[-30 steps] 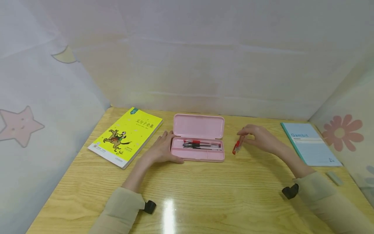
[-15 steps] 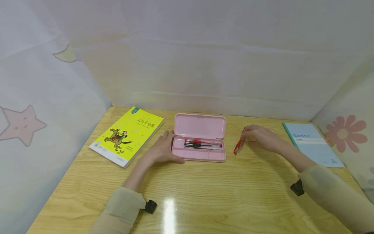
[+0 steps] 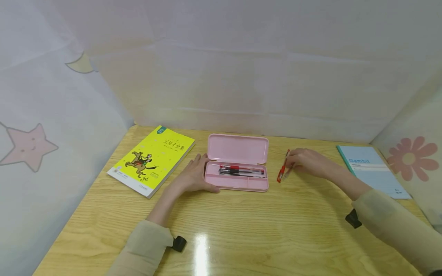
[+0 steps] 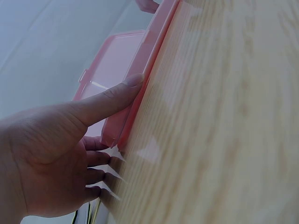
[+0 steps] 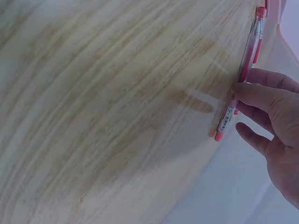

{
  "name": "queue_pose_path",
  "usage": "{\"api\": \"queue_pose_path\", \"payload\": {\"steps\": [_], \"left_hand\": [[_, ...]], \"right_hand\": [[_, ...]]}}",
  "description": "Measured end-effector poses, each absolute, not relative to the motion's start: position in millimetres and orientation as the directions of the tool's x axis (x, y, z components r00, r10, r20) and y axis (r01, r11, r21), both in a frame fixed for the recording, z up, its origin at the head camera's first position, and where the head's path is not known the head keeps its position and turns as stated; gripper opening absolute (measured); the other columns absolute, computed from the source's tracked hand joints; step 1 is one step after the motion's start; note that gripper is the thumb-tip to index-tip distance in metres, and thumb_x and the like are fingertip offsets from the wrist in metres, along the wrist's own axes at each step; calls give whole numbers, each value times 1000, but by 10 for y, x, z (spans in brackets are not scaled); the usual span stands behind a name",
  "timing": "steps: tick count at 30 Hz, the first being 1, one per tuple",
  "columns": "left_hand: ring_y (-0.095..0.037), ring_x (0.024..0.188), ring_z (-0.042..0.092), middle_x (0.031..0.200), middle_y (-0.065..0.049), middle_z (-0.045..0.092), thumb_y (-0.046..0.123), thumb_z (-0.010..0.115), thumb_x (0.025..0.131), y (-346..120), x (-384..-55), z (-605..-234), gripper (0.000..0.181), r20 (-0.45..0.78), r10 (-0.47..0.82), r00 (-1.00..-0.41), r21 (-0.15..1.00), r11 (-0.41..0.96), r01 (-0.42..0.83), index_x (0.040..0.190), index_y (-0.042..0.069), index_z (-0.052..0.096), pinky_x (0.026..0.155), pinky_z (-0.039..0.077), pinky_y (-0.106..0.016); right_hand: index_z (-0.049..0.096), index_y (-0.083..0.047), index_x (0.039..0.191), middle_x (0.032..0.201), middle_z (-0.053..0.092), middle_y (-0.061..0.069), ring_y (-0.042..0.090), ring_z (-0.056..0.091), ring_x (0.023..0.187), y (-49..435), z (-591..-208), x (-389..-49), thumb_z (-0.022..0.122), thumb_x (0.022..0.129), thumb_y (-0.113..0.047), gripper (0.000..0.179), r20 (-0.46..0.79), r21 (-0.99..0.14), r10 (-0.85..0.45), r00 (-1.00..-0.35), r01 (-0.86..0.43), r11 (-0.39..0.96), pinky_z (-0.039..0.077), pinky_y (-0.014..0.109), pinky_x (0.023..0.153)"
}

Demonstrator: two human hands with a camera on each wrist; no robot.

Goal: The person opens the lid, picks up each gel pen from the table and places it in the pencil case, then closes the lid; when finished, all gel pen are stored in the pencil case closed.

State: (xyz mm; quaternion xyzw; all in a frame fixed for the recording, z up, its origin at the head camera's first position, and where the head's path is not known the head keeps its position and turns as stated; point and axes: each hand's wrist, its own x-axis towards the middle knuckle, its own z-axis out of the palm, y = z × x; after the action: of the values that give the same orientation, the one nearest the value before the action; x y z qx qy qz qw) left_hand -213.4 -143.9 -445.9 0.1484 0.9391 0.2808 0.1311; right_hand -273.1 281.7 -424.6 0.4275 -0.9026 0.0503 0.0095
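Left hand (image 3: 193, 174): spread around the left end of the open pink plastic pencil case (image 3: 224, 181), my thumb laid against its near edge.
Right hand (image 3: 305, 163): pinched a slim, clear-barrelled red pen (image 5: 246, 59) between thumb and fingers.
Red pen's place: outside the case, just right of it, low over the pale wood-grain counter (image 3: 241, 226); contact uncertain. More red showed close behind; I could not tell if that was another pen.
Case contents: slim red and black pens (image 3: 235, 171), lying in the far compartment.
Just changed: the pen's far end, hidden by my fingers a second earlier, had come into view; my left hand had stayed put.
Reading: I had probably only adjusted my grip; the handling looked unfinished.
Flanks: yellow paperback book (image 3: 153, 163) left, pale-blue notebook (image 3: 373, 170) right.
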Motion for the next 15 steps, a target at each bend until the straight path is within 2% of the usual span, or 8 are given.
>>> {"api": "queue_pose_path", "payload": {"steps": [7, 10, 15], "left_hand": [[-44, 161, 8, 171, -24, 19, 51, 92, 69, -1438, -2140, -4461, 113, -150, 360, -921, 575, 789, 215, 155, 8, 33, 133, 12, -58], [-43, 161, 7, 171, -24, 18, 51, 92, 69, -1436, -2140, -4464, 113, -155, 359, -921, 575, 790, 211, 155, 9, 33, 133, 12, -57], [-43, 162, 6, 171, -23, 17, 52, 92, 68, -1444, -2144, -4471, 114, -163, 353, -921, 577, 792, 201, 156, 9, 32, 133, 11, -56]], "right_hand": [[77, -20, 90, 97, 73, -3, 16, 70, 92, 2817, -4214, -2724, 86, 79, -7, 20, 25, -38, -790, -613, -790, 612, 63, 39, 78], [76, -21, 91, 97, 73, -4, 16, 70, 91, 2826, -4189, -2704, 86, 79, -6, 22, 13, -9, -794, -608, -794, 608, 63, 37, 76], [72, -21, 87, 90, 68, -5, 10, 63, 81, 2856, -4101, -2675, 86, 78, 0, 27, 45, 25, -808, -588, -808, 589, 59, 29, 66]]}}
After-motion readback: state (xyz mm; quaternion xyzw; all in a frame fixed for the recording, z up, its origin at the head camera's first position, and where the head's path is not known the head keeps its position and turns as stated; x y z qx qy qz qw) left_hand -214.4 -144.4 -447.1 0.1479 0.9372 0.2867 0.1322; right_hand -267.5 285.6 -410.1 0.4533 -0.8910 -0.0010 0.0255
